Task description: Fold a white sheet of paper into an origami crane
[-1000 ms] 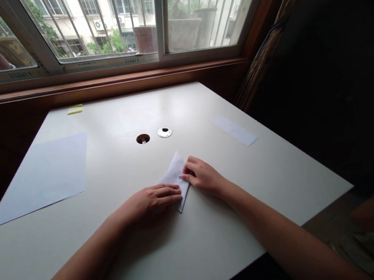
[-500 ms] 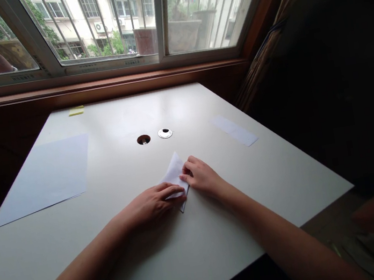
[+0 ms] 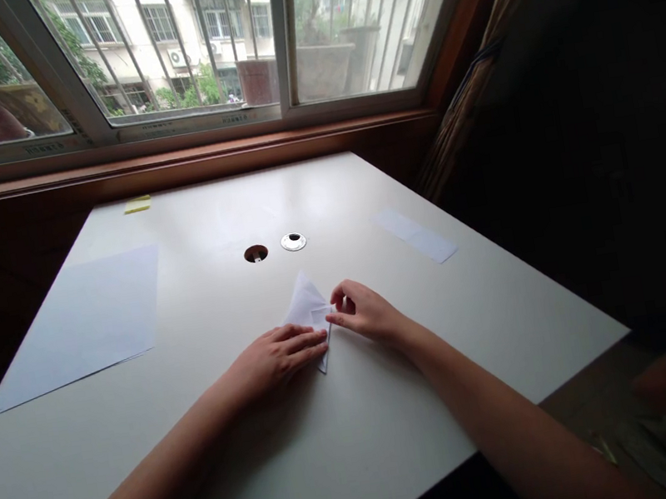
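A folded white paper (image 3: 306, 308) with a pointed tip lies on the white table (image 3: 347, 416) in front of me. My left hand (image 3: 277, 355) lies flat on its near part, fingers stretched out and pressing it down. My right hand (image 3: 363, 312) pinches a small flap at the paper's right edge between thumb and fingers and lifts it slightly.
A stack of white sheets (image 3: 82, 323) lies at the left. A narrow paper strip (image 3: 416, 235) lies at the right. A cable hole (image 3: 256, 253) and its round cap (image 3: 294, 242) are beyond the paper. A yellow note pad (image 3: 137, 204) sits near the window sill.
My right hand has gone from pressing the paper's edge to pinching and raising a small flap. My left hand has stayed on the paper.
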Action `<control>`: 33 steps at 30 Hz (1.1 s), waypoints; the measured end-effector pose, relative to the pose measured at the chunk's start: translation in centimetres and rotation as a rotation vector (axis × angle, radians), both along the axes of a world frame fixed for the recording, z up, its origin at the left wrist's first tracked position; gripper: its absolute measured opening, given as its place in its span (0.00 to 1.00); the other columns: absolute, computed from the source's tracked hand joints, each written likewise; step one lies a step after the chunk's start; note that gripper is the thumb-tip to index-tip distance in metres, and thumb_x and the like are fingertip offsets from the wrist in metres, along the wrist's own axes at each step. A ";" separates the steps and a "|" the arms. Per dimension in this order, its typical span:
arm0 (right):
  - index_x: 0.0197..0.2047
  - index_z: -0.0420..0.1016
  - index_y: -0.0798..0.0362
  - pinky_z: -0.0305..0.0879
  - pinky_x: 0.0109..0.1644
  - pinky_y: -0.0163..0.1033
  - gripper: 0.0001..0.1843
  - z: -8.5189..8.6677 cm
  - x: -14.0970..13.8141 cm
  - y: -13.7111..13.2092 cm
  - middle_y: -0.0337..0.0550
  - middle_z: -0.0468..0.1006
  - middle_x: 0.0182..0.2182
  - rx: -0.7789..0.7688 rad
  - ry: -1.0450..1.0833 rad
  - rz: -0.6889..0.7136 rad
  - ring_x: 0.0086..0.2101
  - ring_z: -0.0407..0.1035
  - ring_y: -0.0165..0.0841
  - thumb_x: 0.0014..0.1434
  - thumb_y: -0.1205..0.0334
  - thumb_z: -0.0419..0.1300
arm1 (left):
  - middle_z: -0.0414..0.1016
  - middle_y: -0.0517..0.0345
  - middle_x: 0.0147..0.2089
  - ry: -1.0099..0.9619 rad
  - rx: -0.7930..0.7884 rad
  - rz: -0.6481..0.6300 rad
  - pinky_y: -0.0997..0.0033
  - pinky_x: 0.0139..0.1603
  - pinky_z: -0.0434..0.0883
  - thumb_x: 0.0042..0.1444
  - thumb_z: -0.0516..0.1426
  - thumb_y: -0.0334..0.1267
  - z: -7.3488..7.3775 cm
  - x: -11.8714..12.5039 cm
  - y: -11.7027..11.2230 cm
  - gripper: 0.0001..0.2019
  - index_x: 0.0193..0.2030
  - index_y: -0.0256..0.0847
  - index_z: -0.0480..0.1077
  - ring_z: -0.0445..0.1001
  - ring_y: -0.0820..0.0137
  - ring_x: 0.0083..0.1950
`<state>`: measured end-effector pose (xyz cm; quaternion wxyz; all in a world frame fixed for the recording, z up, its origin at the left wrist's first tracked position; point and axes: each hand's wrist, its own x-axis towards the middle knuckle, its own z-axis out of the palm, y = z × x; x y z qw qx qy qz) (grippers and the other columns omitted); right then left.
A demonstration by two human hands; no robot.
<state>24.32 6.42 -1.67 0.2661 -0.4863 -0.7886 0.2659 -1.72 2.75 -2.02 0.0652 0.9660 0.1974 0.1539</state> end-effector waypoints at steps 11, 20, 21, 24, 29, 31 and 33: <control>0.34 0.68 0.51 0.59 0.38 0.38 0.12 0.3 -0.7 0.4 0.37 0.73 0.31 -0.010 -0.048 -0.085 0.35 0.66 0.33 0.54 0.59 0.67 | 0.73 0.52 0.62 -0.027 0.029 0.009 0.60 0.63 0.70 0.68 0.50 0.35 0.1 0.3 -0.1 0.21 0.67 0.45 0.64 0.70 0.63 0.62; 0.33 0.68 0.50 0.60 0.42 0.39 0.08 -0.2 -1.1 0.7 0.38 0.74 0.32 0.077 -0.073 -0.154 0.37 0.66 0.34 0.57 0.63 0.65 | 0.72 0.50 0.62 -0.037 0.033 0.009 0.59 0.61 0.71 0.69 0.49 0.35 0.2 0.2 -0.3 0.21 0.67 0.45 0.63 0.70 0.62 0.61; 0.34 0.68 0.50 0.60 0.42 0.39 0.08 -0.2 -1.2 0.7 0.39 0.74 0.32 0.088 -0.079 -0.156 0.37 0.66 0.35 0.58 0.62 0.64 | 0.72 0.49 0.62 -0.040 0.033 0.010 0.59 0.61 0.71 0.69 0.49 0.35 0.2 0.2 -0.3 0.21 0.67 0.45 0.62 0.70 0.62 0.61; 0.35 0.68 0.50 0.61 0.43 0.40 0.06 -0.3 -1.2 0.5 0.39 0.73 0.32 0.122 -0.096 -0.154 0.37 0.65 0.36 0.60 0.61 0.62 | 0.72 0.48 0.61 -0.034 0.038 0.009 0.59 0.60 0.71 0.69 0.49 0.35 0.3 0.2 -0.3 0.21 0.68 0.44 0.62 0.70 0.61 0.61; 0.37 0.68 0.50 0.60 0.43 0.40 0.03 -0.3 -0.9 0.1 0.39 0.73 0.32 0.146 -0.094 -0.093 0.37 0.65 0.35 0.63 0.61 0.59 | 0.71 0.48 0.62 0.000 0.061 0.051 0.58 0.60 0.71 0.68 0.50 0.36 0.5 0.2 -0.6 0.22 0.68 0.44 0.61 0.69 0.59 0.61; 0.38 0.68 0.49 0.60 0.42 0.40 0.06 -0.2 -0.8 0.0 0.38 0.73 0.31 0.128 -0.096 -0.058 0.36 0.65 0.35 0.62 0.59 0.61 | 0.70 0.48 0.63 0.011 0.073 0.080 0.57 0.60 0.70 0.68 0.50 0.37 0.5 0.3 -0.7 0.22 0.68 0.44 0.61 0.68 0.58 0.61; 0.38 0.68 0.49 0.59 0.42 0.39 0.11 -0.1 -0.7 -0.1 0.37 0.73 0.31 0.120 -0.112 -0.039 0.36 0.65 0.35 0.58 0.56 0.66 | 0.70 0.48 0.63 0.011 0.086 0.097 0.57 0.60 0.70 0.68 0.50 0.38 0.5 0.3 -0.8 0.22 0.68 0.44 0.61 0.68 0.58 0.61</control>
